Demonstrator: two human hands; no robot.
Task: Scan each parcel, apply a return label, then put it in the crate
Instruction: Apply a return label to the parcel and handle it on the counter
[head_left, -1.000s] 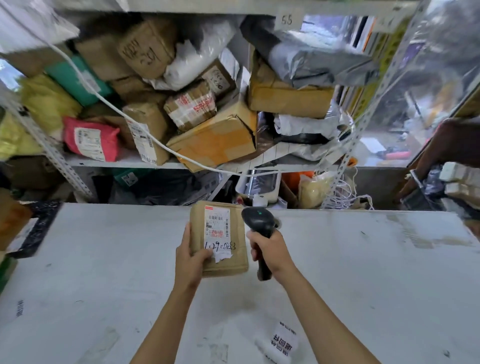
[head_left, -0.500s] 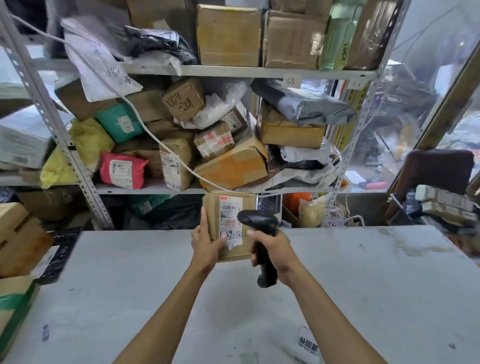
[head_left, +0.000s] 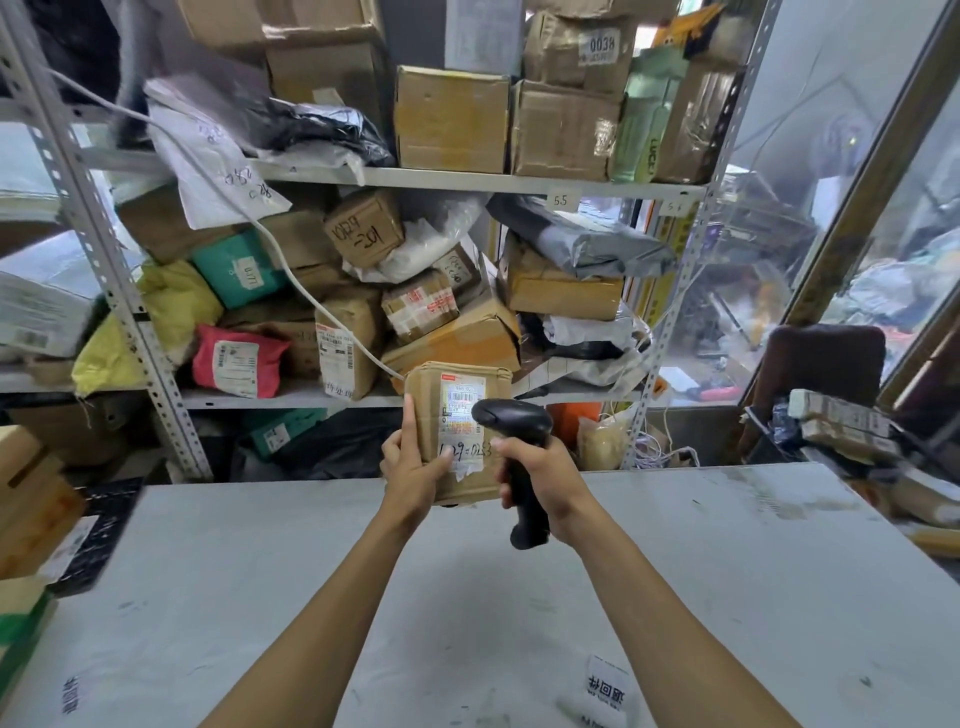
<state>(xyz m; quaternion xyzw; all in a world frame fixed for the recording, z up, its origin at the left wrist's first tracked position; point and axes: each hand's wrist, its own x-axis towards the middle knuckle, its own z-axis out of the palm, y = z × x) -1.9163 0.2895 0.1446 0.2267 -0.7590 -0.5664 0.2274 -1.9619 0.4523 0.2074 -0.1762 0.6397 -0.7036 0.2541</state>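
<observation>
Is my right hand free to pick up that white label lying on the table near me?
Probably not yet. The right hand is wrapped around the black scanner, aimed at the parcel held by the left hand. The label lies unobstructed on the table.

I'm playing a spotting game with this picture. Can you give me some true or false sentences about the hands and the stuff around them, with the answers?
1. The left hand holds a brown parcel. True.
2. The right hand holds a pair of scissors. False: it grips a black scanner.
3. The parcel lies flat on the table. False: it is held up above it.
4. The parcel has a white label with a barcode. True.
5. A pink bag sits on the shelf behind. True.
6. The scanner points away from the parcel. False: its head is up against the label.
</observation>
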